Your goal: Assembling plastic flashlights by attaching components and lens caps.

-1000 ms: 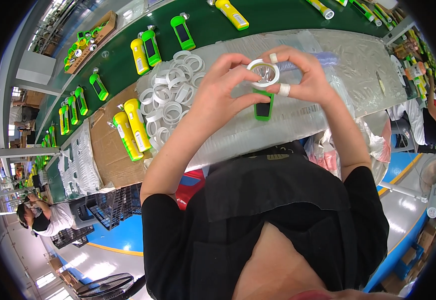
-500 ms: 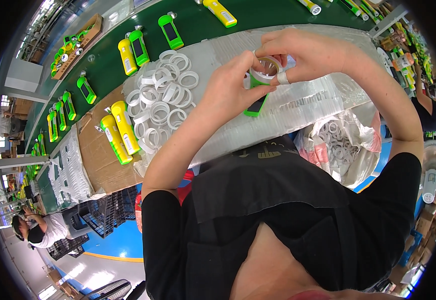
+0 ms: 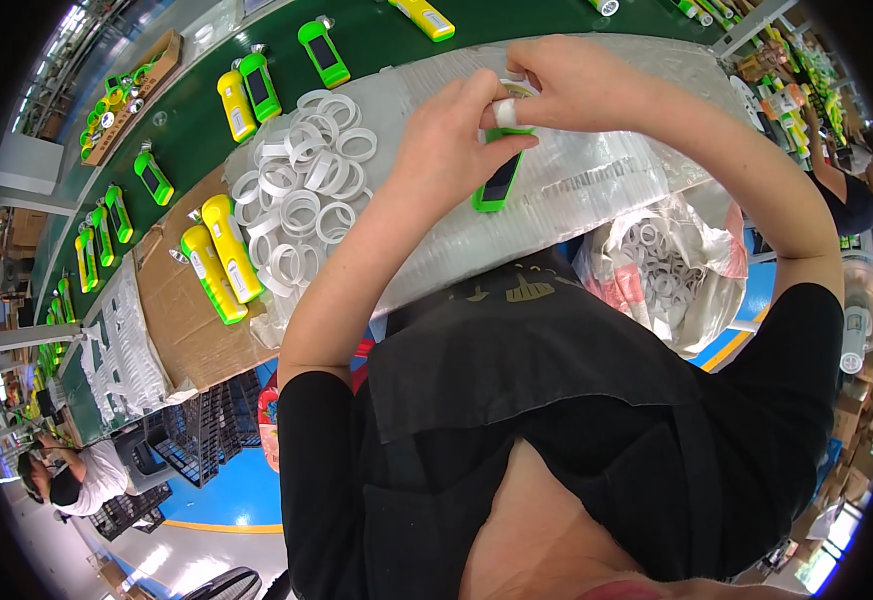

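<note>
A green flashlight (image 3: 497, 188) with a dark panel stands tilted over the plastic-covered work surface (image 3: 596, 165), its head up between my hands. My left hand (image 3: 453, 135) is closed around the head end from the left, thumb across the front. From the right, my right hand (image 3: 568, 85) grips the rim of the head with bent fingers. A white wrap (image 3: 504, 113) covers that hand's thumb. Most of the lamp opening is hidden by my fingers. Left of my left forearm lies a pile of loose white plastic rings (image 3: 301, 212).
Two yellow flashlights (image 3: 228, 250) lie on cardboard (image 3: 178, 300) left of the rings. Several green and yellow flashlights (image 3: 324, 55) rest along the green belt (image 3: 196, 130) beyond. A bag of white rings (image 3: 656, 275) hangs near my right elbow. Another person (image 3: 86, 470) works at far left.
Both hands have turned over the flashlight's head, and my right thumb has swung left across it, covering more of the opening. The whole view has shifted slightly.
</note>
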### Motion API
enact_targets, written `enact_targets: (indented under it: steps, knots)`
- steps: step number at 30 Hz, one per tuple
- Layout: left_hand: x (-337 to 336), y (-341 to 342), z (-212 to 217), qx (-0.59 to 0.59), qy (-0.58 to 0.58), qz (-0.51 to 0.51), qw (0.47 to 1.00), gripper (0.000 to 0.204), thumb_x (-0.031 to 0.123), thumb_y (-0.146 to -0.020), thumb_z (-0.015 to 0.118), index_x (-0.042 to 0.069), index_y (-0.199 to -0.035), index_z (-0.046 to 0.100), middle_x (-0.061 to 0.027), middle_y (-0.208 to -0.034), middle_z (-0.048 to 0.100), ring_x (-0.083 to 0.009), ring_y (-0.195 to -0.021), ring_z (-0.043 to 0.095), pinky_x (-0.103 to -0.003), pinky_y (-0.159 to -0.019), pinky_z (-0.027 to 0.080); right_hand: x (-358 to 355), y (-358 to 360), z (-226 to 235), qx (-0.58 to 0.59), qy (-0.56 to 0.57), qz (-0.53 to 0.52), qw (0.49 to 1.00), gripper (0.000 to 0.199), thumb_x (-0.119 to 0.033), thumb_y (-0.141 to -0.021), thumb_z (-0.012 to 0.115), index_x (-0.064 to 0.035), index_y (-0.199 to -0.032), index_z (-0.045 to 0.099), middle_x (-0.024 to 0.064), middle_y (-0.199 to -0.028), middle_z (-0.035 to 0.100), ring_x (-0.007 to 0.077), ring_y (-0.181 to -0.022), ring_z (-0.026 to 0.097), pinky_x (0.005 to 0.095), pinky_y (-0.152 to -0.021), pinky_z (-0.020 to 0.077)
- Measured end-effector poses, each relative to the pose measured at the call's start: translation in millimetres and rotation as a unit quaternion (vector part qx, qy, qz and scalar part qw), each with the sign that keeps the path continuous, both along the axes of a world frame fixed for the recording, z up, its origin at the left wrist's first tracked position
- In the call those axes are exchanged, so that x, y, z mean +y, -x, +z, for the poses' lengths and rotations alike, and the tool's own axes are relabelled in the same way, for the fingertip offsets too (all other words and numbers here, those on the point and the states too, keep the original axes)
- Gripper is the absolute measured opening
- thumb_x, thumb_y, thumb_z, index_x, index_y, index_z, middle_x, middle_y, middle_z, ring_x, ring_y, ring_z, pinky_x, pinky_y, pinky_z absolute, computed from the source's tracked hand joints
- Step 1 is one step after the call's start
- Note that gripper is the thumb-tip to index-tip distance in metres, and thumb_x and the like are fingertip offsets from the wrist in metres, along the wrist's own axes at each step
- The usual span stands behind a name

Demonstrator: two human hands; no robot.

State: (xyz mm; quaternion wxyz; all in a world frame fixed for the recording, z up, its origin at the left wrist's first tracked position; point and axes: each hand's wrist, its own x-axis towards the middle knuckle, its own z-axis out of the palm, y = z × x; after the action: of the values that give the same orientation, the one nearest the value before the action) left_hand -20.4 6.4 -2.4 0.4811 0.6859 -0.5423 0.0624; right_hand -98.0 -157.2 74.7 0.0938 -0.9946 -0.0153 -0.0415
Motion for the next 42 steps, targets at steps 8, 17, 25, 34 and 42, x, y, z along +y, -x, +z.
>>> enact_targets:
  steps: [8, 17, 25, 34, 42]
  knots:
    - [-2.0, 7.7, -2.0, -0.052, 0.014, 0.008, 0.999, 0.043, 0.020, -0.068, 0.086, 0.008, -0.090, 0.052, -0.0061, -0.082, 0.064, -0.0241, -0.077, 0.062, -0.034, -0.064, 0.049, -5.3, 4.8, -8.2, -0.022, 0.003, 0.007, 1.000, 0.057, -0.052, -0.074, 0.067, 0.0036, -0.085, 0.059, 0.0185, -0.077, 0.062, 0.0343, -0.072, 0.061, 0.0418, -0.064, 0.0487]
    - [-3.4, 6.3, -5.4, -0.005, 0.035, -0.016, 0.999, 0.043, 0.019, -0.066, 0.087, 0.007, -0.089, 0.052, -0.0057, -0.083, 0.065, -0.0230, -0.074, 0.063, -0.034, -0.065, 0.050, -0.8, 10.2, 2.3, 0.018, -0.117, 0.161, 0.980, 0.053, -0.048, -0.076, 0.073, 0.0003, -0.090, 0.057, 0.0134, -0.085, 0.062, 0.0280, -0.078, 0.061, 0.0391, -0.066, 0.0477]
    - [-3.9, 3.7, -6.0, -0.003, 0.025, -0.012, 1.000, 0.043, 0.018, -0.066, 0.087, 0.007, -0.089, 0.053, -0.0058, -0.082, 0.065, -0.0211, -0.073, 0.062, -0.033, -0.065, 0.050, -4.5, 3.4, -7.2, -0.015, 0.001, 0.026, 1.000, 0.046, -0.045, -0.071, 0.073, -0.0030, -0.079, 0.058, 0.0110, -0.068, 0.058, 0.0285, -0.066, 0.059, 0.0400, -0.059, 0.0456]
    - [6.5, -9.6, -19.9, 0.102, 0.068, -0.040, 0.992, 0.042, 0.026, -0.073, 0.084, 0.007, -0.092, 0.052, -0.0104, -0.098, 0.067, -0.0269, -0.086, 0.066, -0.036, -0.071, 0.053, 39.4, 40.2, -154.2, -0.164, -0.491, -0.087, 0.851, 0.069, -0.038, -0.074, 0.082, -0.0036, -0.127, 0.054, 0.0084, -0.114, 0.061, 0.0176, -0.098, 0.058, 0.0363, -0.085, 0.0477]
    - [19.4, 10.2, 18.6, 0.439, 0.204, -0.340, 0.807, 0.036, 0.007, -0.083, 0.072, 0.011, -0.086, 0.037, -0.0135, -0.097, 0.061, -0.0224, -0.092, 0.066, -0.034, -0.077, 0.053, 83.8, 47.5, -103.1, 0.210, -0.816, 0.137, 0.521, 0.030, -0.022, -0.072, 0.076, -0.0057, -0.079, 0.051, 0.0051, -0.060, 0.054, 0.0140, -0.052, 0.052, 0.0258, -0.048, 0.0396]
